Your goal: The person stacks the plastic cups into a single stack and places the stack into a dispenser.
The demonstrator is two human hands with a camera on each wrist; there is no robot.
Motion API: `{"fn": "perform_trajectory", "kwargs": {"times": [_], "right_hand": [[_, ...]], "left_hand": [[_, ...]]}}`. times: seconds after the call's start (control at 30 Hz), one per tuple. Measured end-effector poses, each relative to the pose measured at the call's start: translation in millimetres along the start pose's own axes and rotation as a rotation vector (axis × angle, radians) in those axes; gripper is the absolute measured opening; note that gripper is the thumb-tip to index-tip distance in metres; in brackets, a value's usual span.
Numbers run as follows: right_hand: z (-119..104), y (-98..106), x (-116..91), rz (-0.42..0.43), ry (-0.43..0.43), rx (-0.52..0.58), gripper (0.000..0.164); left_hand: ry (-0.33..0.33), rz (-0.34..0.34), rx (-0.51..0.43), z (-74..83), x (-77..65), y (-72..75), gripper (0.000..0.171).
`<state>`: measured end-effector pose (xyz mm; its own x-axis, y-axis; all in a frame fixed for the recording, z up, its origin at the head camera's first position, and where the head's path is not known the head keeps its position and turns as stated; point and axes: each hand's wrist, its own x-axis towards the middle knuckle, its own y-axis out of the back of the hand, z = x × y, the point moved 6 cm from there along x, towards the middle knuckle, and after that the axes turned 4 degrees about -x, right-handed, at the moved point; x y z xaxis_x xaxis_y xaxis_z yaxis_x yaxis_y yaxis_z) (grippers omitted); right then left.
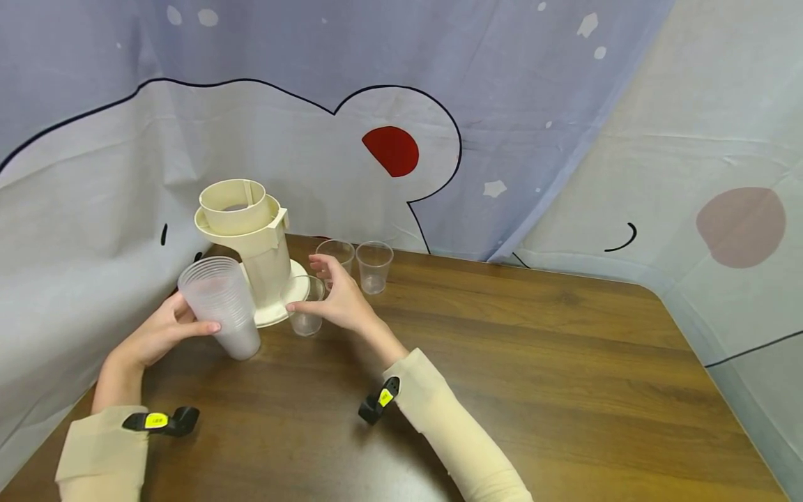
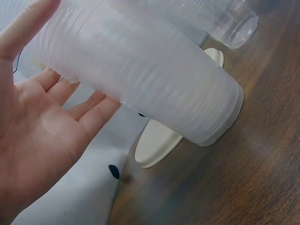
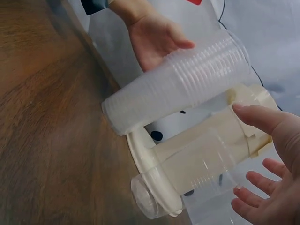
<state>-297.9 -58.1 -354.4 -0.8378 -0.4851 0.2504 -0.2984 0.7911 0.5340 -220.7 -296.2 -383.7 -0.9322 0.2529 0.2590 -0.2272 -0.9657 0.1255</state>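
My left hand [image 1: 157,330] grips a tall stack of nested clear plastic cups [image 1: 221,307], thumb on the near side and fingers behind. The stack leans, its mouths toward the upper left and its base close over the table. Right of it stands a cream cup dispenser [image 1: 266,261] with a round foot and an oval open top. A single clear plastic cup [image 1: 306,322] stands upright in front of that foot. Around this cup my right hand [image 1: 343,296] is spread, thumb and fingers apart; in the right wrist view the fingers [image 3: 262,183] are off the cup's wall.
Two more clear cups, a right one [image 1: 374,270] and a left one [image 1: 334,245] partly behind my right hand, stand at the table's back edge. A printed curtain [image 1: 301,153] hangs behind and along the left. The brown wooden table [image 1: 533,362] stretches to the right.
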Motion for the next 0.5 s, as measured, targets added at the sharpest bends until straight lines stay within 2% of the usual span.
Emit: {"fn": "perform_trajectory", "kwargs": {"times": [0.3,0.5], "right_hand": [[7.7,-7.1,0.6,-0.091,-0.024,-0.036,0.089],[9.7,-10.1,-0.3,-0.106,-0.019,-0.054,0.089]], "left_hand": [[-0.015,-0.009,-0.014,0.3,0.1,0.3,0.066],[-0.023,-0.016,-0.015,2.2,0.2,-0.7,0.066]]}}
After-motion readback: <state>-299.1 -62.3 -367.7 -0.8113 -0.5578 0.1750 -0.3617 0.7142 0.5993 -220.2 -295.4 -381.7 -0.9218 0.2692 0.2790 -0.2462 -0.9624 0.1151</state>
